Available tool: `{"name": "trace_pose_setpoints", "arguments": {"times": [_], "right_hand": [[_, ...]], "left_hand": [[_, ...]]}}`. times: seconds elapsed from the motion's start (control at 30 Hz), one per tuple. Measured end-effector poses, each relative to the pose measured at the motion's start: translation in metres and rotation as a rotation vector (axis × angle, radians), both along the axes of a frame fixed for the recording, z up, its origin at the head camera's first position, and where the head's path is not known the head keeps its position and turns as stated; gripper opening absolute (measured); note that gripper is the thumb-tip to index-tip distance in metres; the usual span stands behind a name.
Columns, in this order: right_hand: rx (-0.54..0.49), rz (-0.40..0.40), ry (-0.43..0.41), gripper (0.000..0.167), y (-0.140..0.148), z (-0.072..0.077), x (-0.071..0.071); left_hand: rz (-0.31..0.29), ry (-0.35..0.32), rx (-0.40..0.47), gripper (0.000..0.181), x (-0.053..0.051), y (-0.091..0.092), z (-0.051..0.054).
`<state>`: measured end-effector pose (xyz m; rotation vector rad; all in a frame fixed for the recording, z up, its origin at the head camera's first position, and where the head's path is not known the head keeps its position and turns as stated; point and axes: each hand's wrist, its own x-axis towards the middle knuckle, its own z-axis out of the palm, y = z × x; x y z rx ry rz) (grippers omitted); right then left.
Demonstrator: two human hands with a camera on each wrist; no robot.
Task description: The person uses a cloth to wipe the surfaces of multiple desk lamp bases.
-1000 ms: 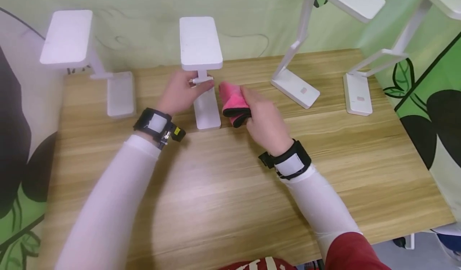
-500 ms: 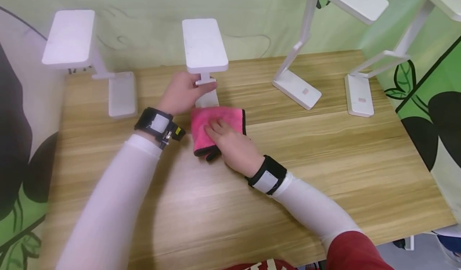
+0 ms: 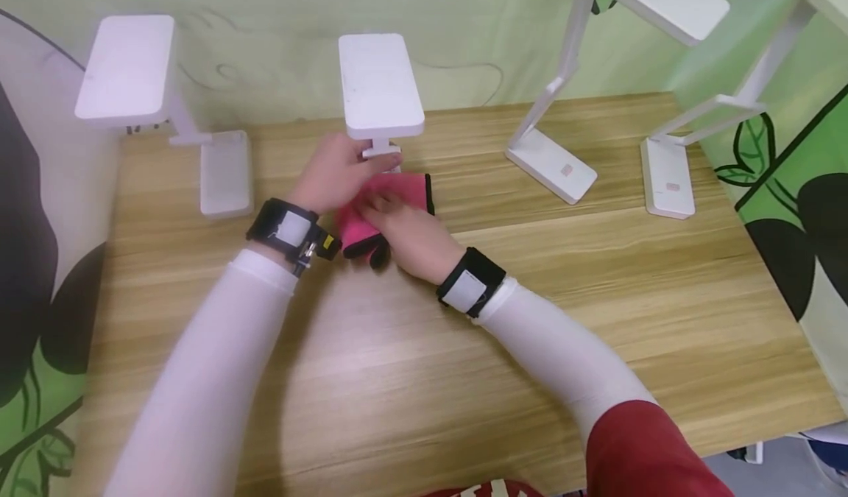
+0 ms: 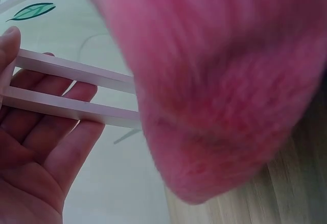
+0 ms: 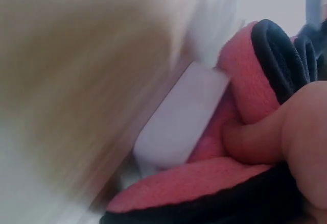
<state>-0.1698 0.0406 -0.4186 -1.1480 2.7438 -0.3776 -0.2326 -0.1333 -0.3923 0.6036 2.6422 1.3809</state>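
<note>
My left hand (image 3: 338, 171) holds the lower arm of a white desk lamp (image 3: 381, 83). In the left wrist view its fingers curl behind the arm's two parallel bars (image 4: 76, 71). Under my right hand (image 3: 419, 238), a folded pink cloth (image 3: 416, 190) with black edging covers the lamp's base. The right wrist view shows the end of that white base (image 5: 181, 117) against the cloth, with my right thumb (image 5: 260, 138) pressed into a fold. Most of the base is hidden from the head camera.
Another white lamp (image 3: 129, 66) stands at the left. To the right are two more, one with its base (image 3: 552, 166) angled and one with its base (image 3: 668, 178) near the table's right edge. The wooden table (image 3: 424, 386) meets a pale green wall (image 3: 464, 26).
My right hand has brought the bunched cloth left onto the lamp base and spread it there. Since then hand and cloth have slid up toward the lamp's arm. My left hand keeps its grip.
</note>
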Motion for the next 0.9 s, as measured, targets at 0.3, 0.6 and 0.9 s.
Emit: {"name": "trace_pose_setpoints", "arguments": {"times": [0.3,0.6,0.9], "right_hand": [[-0.029,-0.053,-0.015,0.067,0.009,-0.004,-0.013],[0.059,-0.092,-0.046,0.051,0.029,0.009,0.005],[0.186,-0.051,-0.085,0.052,0.034,0.022,0.043]], "left_hand": [[-0.012,-0.011,-0.006,0.031,0.0,-0.001,0.002],[-0.004,-0.03,-0.007,0.037,0.001,-0.001,0.0],[-0.004,0.006,-0.039,0.043,0.003,0.002,0.002]]}}
